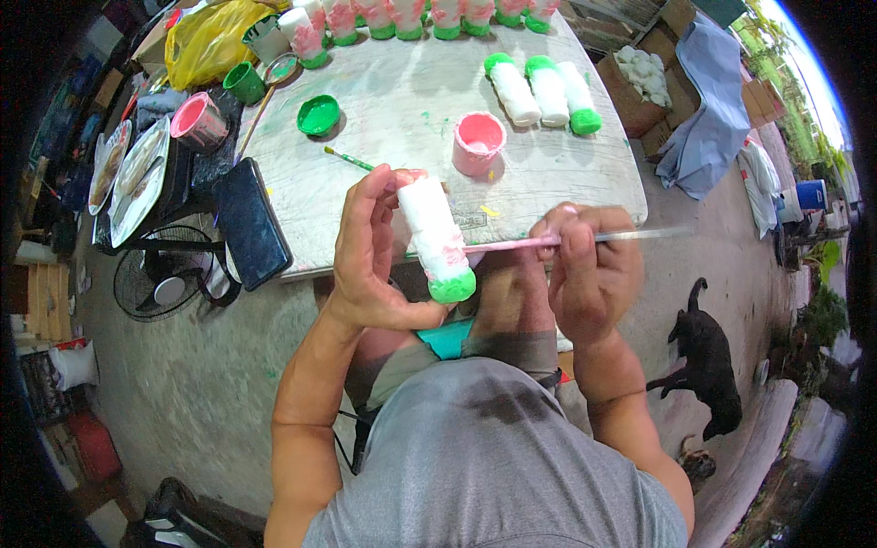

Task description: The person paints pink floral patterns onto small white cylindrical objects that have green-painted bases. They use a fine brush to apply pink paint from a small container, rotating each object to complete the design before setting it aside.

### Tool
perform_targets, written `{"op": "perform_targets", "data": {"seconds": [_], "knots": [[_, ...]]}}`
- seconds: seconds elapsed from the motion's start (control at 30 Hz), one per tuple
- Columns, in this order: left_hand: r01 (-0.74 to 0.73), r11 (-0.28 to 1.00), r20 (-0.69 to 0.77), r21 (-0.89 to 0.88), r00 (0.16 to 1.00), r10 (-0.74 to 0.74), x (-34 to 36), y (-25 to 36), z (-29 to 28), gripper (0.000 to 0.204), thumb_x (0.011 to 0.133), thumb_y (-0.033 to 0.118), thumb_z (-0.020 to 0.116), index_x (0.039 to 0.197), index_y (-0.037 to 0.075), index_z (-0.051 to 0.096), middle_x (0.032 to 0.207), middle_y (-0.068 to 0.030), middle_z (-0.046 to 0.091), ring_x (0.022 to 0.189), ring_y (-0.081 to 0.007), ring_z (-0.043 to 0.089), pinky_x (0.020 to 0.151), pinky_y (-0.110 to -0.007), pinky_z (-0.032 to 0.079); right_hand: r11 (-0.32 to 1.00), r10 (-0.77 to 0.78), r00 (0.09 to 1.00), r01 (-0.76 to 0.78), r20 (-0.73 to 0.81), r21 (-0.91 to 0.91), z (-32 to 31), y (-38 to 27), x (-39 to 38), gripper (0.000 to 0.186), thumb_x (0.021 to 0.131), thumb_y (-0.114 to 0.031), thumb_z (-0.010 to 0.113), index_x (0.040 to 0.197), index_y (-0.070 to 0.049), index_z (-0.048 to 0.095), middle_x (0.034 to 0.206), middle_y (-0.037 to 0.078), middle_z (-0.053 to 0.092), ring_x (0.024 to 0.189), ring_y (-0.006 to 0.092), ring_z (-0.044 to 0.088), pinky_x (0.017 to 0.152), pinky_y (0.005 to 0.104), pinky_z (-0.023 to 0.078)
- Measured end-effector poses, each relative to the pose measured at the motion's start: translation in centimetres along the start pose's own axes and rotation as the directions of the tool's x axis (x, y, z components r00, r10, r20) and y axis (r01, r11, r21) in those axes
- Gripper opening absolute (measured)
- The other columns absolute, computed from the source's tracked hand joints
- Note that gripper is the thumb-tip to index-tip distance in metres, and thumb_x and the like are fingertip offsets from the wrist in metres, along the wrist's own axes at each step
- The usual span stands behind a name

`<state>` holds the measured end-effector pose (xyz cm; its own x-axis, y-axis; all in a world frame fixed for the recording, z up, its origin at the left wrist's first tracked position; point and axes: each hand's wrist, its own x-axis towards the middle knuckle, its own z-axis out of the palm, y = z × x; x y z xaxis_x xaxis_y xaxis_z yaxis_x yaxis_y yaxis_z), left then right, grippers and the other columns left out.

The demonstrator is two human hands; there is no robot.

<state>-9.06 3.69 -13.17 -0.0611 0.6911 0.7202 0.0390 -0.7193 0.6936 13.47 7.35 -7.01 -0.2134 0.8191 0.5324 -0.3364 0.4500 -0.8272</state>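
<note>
In front of me my left hand [365, 260] grips a white cylinder [427, 228] at its two ends, tilted, with a green-painted lower end and pink dabs on its lower half. My right hand [589, 269] pinches a long thin paintbrush [507, 243], its pink-stained tip against the cylinder's side. Above them on the white table [575, 192] sit a tub of pink paint [478, 155] and a dish of green paint [319, 116]. Another brush [347, 159] lies behind my left hand.
Several painted cylinders [446, 18] line the far edge; white-and-green ones [548, 96] lie right. At left are a phone [251, 224], pink can [198, 132], plates [137, 192], yellow bag [196, 46] and fan [164, 269]. A black dog [708, 365] lies on the floor right, near cardboard boxes [662, 46].
</note>
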Motion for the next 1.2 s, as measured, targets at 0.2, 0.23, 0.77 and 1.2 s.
{"op": "perform_targets", "data": {"seconds": [0.2,0.23,0.77,1.2], "knots": [[-0.043,0.998,0.052,-0.036,0.998,0.045,0.4,0.0,-0.3,0.128,0.049,0.009,0.087,0.16,0.001,0.022,0.148,-0.0163,0.046,0.141,-0.0351,0.046,0.121,-0.05,0.033,0.975,0.218,0.975,-0.219,-0.03,-0.027,0.4,0.4,1.4,0.013,0.106,-0.011,0.061,0.102,-0.001,0.055,0.088,0.008,0.065,0.075,0.0085,0.056,0.069,0.0244,0.05],[-0.036,0.999,0.045,-0.031,0.998,0.037,0.2,0.1,-0.3,0.128,0.05,0.008,0.086,0.16,0.001,0.023,0.148,-0.0164,0.046,0.142,-0.0351,0.046,0.122,-0.05,0.033,0.972,0.234,0.971,-0.235,-0.049,-0.018,0.7,-0.1,1.2,0.013,0.107,-0.012,0.059,0.102,-0.001,0.053,0.088,0.009,0.063,0.076,0.0104,0.055,0.07,0.0256,0.048],[0.001,1.0,0.06,-0.018,0.998,0.0,0.1,0.3,-0.3,0.124,0.052,0.008,0.086,0.159,0.0,0.024,0.148,-0.0181,0.046,0.142,-0.0356,0.046,0.121,-0.049,0.034,0.914,-0.311,0.923,0.355,0.226,-0.195,0.3,0.9,0.8,0.014,0.102,-0.008,0.064,0.108,-0.001,0.054,0.09,0.015,0.067,0.079,0.0235,0.068,0.072,0.0369,0.055],[0.001,1.0,0.068,-0.01,0.998,0.0,0.2,0.5,-0.2,0.123,0.053,0.007,0.086,0.159,0.0,0.025,0.147,-0.0173,0.047,0.142,-0.0359,0.046,0.121,-0.049,0.033,0.892,-0.364,0.902,0.409,0.232,-0.191,0.0,0.8,0.6,0.015,0.1,-0.008,0.067,0.108,-0.002,0.056,0.088,0.014,0.069,0.077,0.0262,0.069,0.07,0.0402,0.057]]}}
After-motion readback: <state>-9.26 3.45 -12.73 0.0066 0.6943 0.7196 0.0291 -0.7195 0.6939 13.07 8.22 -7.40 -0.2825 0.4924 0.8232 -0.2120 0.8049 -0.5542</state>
